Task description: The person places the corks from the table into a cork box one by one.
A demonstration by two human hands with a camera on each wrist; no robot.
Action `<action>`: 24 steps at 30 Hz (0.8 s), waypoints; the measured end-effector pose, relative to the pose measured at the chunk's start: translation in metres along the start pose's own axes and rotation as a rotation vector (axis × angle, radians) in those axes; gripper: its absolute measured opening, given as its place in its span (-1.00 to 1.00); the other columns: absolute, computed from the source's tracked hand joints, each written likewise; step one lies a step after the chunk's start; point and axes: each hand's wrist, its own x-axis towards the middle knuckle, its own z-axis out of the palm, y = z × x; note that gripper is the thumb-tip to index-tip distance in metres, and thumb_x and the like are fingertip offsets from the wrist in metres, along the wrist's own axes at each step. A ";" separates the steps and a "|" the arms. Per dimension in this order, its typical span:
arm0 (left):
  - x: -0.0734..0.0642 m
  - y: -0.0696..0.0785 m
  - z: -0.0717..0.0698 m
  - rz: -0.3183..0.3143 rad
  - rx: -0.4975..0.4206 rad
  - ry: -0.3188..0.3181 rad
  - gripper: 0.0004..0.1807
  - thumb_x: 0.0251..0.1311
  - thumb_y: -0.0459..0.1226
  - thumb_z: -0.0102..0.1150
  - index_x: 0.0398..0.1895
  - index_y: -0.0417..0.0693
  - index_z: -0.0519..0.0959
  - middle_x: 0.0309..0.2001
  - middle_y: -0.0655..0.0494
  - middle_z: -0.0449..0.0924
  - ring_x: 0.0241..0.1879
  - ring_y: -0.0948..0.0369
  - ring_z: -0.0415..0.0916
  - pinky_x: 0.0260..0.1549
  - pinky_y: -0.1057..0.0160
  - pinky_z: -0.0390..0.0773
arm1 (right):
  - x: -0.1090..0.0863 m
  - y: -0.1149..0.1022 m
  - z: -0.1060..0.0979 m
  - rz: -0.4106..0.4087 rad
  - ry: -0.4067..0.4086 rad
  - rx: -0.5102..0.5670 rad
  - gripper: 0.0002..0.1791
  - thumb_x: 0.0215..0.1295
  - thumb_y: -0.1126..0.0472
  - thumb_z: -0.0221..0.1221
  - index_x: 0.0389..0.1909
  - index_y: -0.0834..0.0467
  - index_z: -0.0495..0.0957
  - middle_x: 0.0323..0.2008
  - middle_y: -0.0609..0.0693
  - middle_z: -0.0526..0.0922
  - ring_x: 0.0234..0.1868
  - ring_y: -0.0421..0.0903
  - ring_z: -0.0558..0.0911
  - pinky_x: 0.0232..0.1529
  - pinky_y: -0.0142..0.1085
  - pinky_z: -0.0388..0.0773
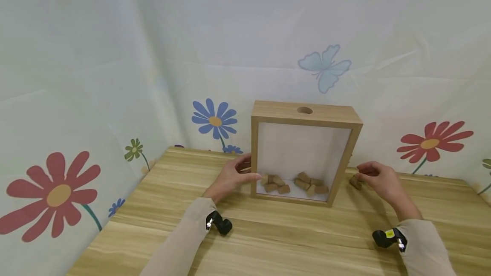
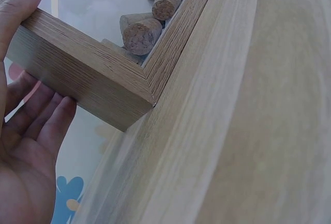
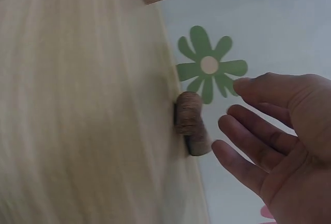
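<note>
A shallow wooden shadow box (image 1: 330,112) with a clear front stands upright on the table. Its top has a round hole (image 1: 304,110). Several wine corks (image 1: 284,189) lie in two loose groups on the box floor. My left hand (image 1: 235,176) grips the box's left side, the thumb over the front edge and the other fingers against the side, as the left wrist view shows. Right of the box, my right hand (image 1: 381,179) hovers beside loose corks (image 1: 356,182) on the table. In the right wrist view a small gap separates its bent fingers from a cork (image 3: 189,113).
The wood-grain table (image 1: 268,242) extends in front and to both sides. Close behind the box hangs a pale cloth backdrop (image 1: 238,54) printed with flowers and a butterfly. The loose corks lie near the table's back edge.
</note>
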 end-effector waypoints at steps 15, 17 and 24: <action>0.002 0.001 0.000 -0.001 -0.008 0.014 -0.10 0.20 -0.25 0.59 0.57 -0.20 0.35 0.40 -0.12 0.50 0.35 -0.05 0.51 0.31 0.17 0.55 | 0.002 0.009 0.009 -0.100 -0.047 -0.051 -0.75 0.39 0.34 0.39 -0.04 0.44 0.68 -0.16 0.27 0.78 -0.11 0.19 0.74 -0.22 -0.38 0.62; 0.002 0.002 0.000 0.003 -0.014 0.014 -0.10 0.20 -0.26 0.59 0.57 -0.21 0.35 0.40 -0.13 0.51 0.35 -0.06 0.51 0.31 0.16 0.56 | 0.003 0.010 0.010 -0.114 -0.053 -0.055 -0.75 0.37 0.37 0.40 -0.05 0.46 0.68 -0.18 0.28 0.77 -0.13 0.19 0.74 -0.22 -0.36 0.63; 0.001 0.003 0.001 0.004 -0.008 0.010 -0.10 0.21 -0.27 0.58 0.57 -0.25 0.34 0.41 -0.16 0.50 0.36 -0.08 0.51 0.31 0.15 0.55 | 0.002 0.011 0.014 -0.109 -0.082 -0.088 -0.75 0.35 0.41 0.38 -0.04 0.49 0.67 -0.18 0.28 0.76 -0.11 0.21 0.72 -0.16 -0.18 0.67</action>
